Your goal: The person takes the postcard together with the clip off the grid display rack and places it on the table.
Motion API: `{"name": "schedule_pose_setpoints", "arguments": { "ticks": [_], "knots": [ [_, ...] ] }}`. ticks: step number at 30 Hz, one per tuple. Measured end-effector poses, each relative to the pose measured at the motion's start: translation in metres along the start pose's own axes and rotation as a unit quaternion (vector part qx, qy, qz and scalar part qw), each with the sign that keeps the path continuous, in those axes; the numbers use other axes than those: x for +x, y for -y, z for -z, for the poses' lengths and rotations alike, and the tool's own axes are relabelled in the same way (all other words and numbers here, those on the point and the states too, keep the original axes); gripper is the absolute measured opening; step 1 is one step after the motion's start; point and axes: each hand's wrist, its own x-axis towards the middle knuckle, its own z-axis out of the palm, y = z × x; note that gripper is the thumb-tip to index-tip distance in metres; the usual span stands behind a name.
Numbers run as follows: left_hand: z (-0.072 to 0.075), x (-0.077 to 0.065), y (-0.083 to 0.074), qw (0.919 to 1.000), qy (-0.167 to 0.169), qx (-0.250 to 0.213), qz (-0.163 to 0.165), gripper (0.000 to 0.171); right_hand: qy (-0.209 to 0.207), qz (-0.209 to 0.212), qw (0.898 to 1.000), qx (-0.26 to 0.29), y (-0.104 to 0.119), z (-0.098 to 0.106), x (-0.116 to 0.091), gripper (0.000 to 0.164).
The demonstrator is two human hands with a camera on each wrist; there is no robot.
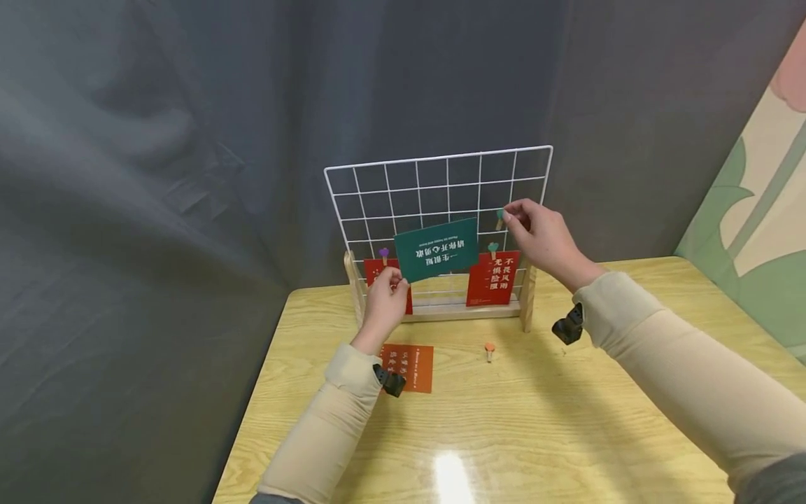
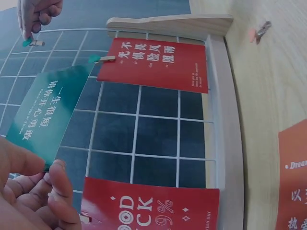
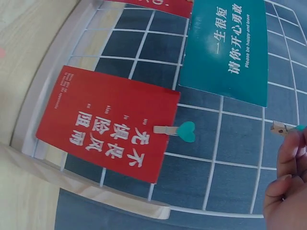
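- Head view: a wooden table [image 1: 504, 434] spreads under and in front of the wire grid [image 1: 448, 185].
- The grid stands upright in wooden supports.
- The right hand [image 1: 546, 236], before the grid's right side, pinches a green heart clip [image 1: 500, 219]; the hands are well apart.
- The left hand [image 1: 385, 304], before the grid's lower left, pinches the green card [image 1: 436, 250] by a corner.
- That card is tilted before the grid's middle; whether it touches the wires cannot be told.
- Two red cards rest against the grid: the left one [image 2: 151, 206] and the right one [image 1: 494, 280].
- An orange card [image 1: 418, 367], partly hidden, lies flat in front of the grid.
- A purple clip [image 1: 384, 253] and another green clip [image 1: 494, 248] sit on the grid at the red cards' upper edges; an orange clip [image 1: 489, 348] lies in front of it.
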Motion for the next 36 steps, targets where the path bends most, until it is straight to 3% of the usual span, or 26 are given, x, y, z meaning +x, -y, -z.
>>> {"name": "schedule_pose_setpoints", "arguments": {
  "ticks": [14, 26, 36],
  "knots": [
    [0.002, -0.014, 0.007, 0.9999, 0.01, -0.009, 0.009, 0.011, 0.024, -0.009, 1.0, 0.003, -0.013, -0.011, -0.017, 0.033],
    [0.016, -0.03, 0.027, 0.9995, 0.008, -0.007, 0.029, 0.009, 0.051, -0.013, 0.998, 0.017, -0.024, -0.025, -0.028, 0.026],
    [0.023, -0.04, 0.04, 0.9995, 0.015, -0.01, 0.024, 0.007, 0.062, -0.008, 0.998, 0.023, -0.033, -0.035, -0.036, 0.024]
  ]
}}
